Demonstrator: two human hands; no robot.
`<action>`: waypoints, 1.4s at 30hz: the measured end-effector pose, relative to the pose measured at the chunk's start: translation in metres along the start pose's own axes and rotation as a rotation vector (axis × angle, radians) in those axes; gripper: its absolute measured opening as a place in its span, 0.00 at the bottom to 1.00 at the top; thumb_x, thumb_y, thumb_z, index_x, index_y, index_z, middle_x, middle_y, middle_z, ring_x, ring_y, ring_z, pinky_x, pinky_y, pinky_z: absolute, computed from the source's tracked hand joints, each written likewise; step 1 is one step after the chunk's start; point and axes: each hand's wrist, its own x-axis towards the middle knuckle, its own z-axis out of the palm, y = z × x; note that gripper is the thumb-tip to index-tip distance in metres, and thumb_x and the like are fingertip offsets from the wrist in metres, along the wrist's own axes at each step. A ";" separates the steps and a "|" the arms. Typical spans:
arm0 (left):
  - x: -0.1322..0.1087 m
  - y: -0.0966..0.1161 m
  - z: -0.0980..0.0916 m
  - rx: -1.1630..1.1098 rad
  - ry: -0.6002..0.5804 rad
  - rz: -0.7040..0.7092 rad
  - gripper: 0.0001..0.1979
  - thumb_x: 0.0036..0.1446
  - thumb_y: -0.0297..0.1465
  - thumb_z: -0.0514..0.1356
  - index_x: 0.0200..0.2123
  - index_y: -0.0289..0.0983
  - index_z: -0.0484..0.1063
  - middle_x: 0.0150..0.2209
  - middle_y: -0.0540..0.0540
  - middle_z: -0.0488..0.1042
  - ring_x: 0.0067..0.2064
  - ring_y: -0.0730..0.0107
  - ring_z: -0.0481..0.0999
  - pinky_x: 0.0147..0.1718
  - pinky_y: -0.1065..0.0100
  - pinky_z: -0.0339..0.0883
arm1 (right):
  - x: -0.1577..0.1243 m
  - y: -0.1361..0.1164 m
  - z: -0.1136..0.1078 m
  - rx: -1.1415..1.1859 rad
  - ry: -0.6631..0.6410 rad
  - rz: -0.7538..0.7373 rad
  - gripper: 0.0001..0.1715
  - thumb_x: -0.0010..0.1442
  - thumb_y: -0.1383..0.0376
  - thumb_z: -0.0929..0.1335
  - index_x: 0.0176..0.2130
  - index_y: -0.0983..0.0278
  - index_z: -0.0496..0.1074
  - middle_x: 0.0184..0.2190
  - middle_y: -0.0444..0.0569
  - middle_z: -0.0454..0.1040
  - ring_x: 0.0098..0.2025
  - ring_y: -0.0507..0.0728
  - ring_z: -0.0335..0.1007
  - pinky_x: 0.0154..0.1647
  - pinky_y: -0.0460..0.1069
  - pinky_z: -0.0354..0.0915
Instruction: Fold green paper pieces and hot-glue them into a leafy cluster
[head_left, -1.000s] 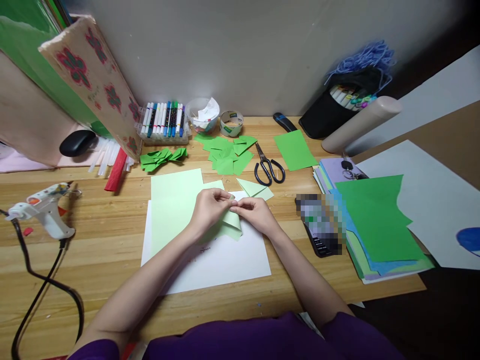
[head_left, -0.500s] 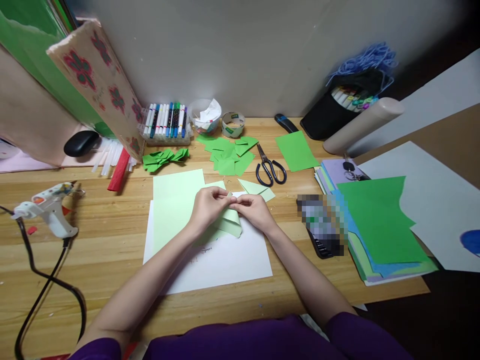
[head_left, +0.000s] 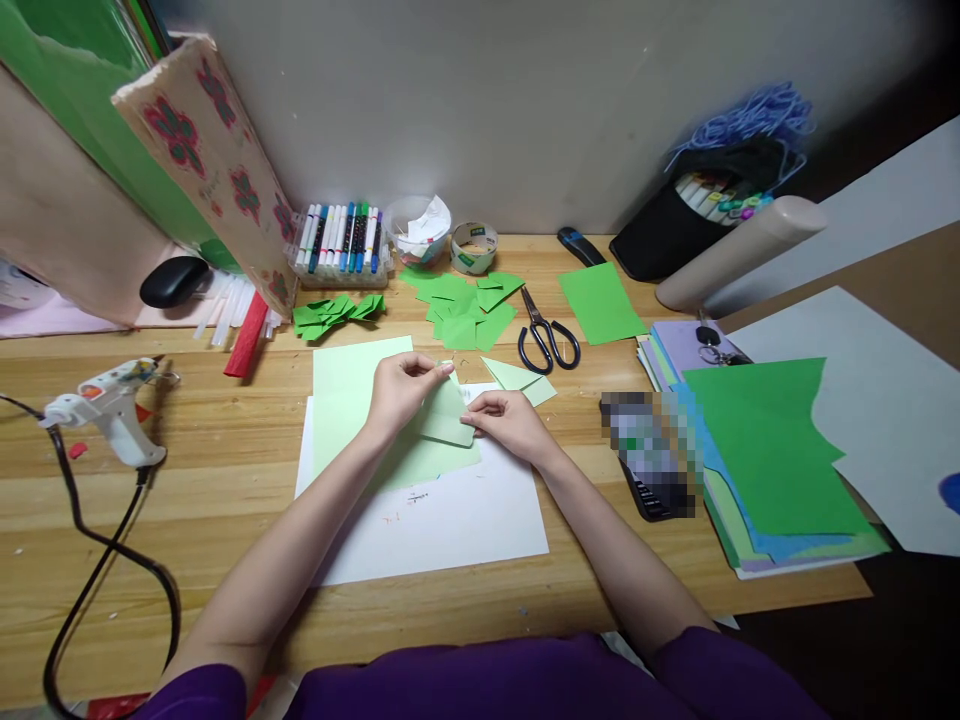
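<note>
Fingers (head_left: 439,377) of left hand (head_left: 399,392) and right hand (head_left: 508,424), touching earlier, now pinch separate edges of pale green paper (head_left: 447,415)

I wear a deep purple top (head_left: 450,685), its plain cloth showing beyond the near edge of the table (head_left: 225,450); my left sleeve (head_left: 201,692) and right sleeve (head_left: 712,662), the same purple, end near the elbows, leaving slim, tapering forearms (head_left: 292,560), left hand (head_left: 409,395) and right hand (head_left: 510,422) bare, with slender fingers
</note>
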 end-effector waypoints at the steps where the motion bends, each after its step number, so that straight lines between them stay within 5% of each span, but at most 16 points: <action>1: 0.001 0.000 -0.001 -0.013 0.004 -0.006 0.17 0.37 0.42 0.66 0.21 0.32 0.71 0.21 0.49 0.70 0.23 0.76 0.65 0.23 0.73 0.58 | 0.000 0.001 -0.001 0.007 0.008 -0.001 0.12 0.45 0.59 0.72 0.25 0.67 0.72 0.23 0.45 0.71 0.25 0.51 0.66 0.27 0.47 0.65; 4: 0.004 0.001 -0.006 -0.019 -0.029 -0.012 0.17 0.39 0.42 0.65 0.22 0.33 0.69 0.20 0.50 0.69 0.22 0.77 0.65 0.23 0.73 0.57 | 0.001 0.002 -0.005 0.011 0.099 -0.075 0.12 0.47 0.59 0.70 0.26 0.66 0.71 0.24 0.46 0.72 0.27 0.52 0.67 0.30 0.48 0.65; 7: 0.002 0.005 -0.015 0.142 -0.201 0.020 0.14 0.44 0.40 0.62 0.25 0.34 0.72 0.24 0.47 0.73 0.25 0.73 0.69 0.25 0.72 0.59 | 0.001 0.002 -0.011 -0.012 0.234 -0.157 0.10 0.49 0.60 0.69 0.28 0.65 0.71 0.29 0.48 0.74 0.32 0.54 0.69 0.35 0.48 0.65; 12: -0.013 0.015 -0.017 0.548 -0.516 0.181 0.11 0.51 0.36 0.55 0.28 0.38 0.75 0.29 0.47 0.76 0.28 0.70 0.71 0.26 0.72 0.58 | -0.005 -0.003 -0.011 -0.207 0.128 -0.238 0.08 0.51 0.62 0.67 0.29 0.64 0.73 0.29 0.48 0.74 0.34 0.55 0.69 0.35 0.47 0.63; 21: -0.028 0.017 0.004 0.686 -0.418 0.216 0.12 0.51 0.34 0.52 0.25 0.37 0.73 0.25 0.48 0.75 0.28 0.69 0.70 0.26 0.72 0.57 | -0.013 -0.010 -0.003 -0.350 0.195 -0.330 0.06 0.50 0.67 0.65 0.25 0.64 0.71 0.24 0.44 0.72 0.29 0.52 0.67 0.32 0.46 0.61; 33: -0.023 0.020 -0.005 0.523 -0.395 0.161 0.10 0.48 0.32 0.53 0.23 0.36 0.72 0.26 0.49 0.75 0.29 0.70 0.71 0.29 0.71 0.61 | -0.009 -0.005 -0.027 -0.179 0.452 -0.224 0.07 0.50 0.63 0.66 0.26 0.66 0.71 0.25 0.48 0.74 0.27 0.53 0.68 0.29 0.46 0.64; 38: -0.022 0.021 -0.006 0.462 -0.468 0.162 0.12 0.50 0.34 0.52 0.27 0.37 0.74 0.29 0.48 0.76 0.30 0.69 0.71 0.30 0.71 0.61 | -0.011 -0.009 -0.018 -0.209 0.196 -0.320 0.10 0.54 0.61 0.66 0.36 0.63 0.73 0.34 0.48 0.75 0.37 0.55 0.70 0.38 0.49 0.65; 42: -0.024 0.019 -0.003 0.476 -0.456 0.161 0.11 0.49 0.35 0.53 0.27 0.37 0.73 0.28 0.49 0.75 0.30 0.70 0.70 0.28 0.72 0.60 | -0.015 -0.013 -0.004 -0.321 0.192 -0.391 0.07 0.56 0.64 0.65 0.30 0.62 0.72 0.29 0.46 0.75 0.34 0.55 0.70 0.37 0.48 0.63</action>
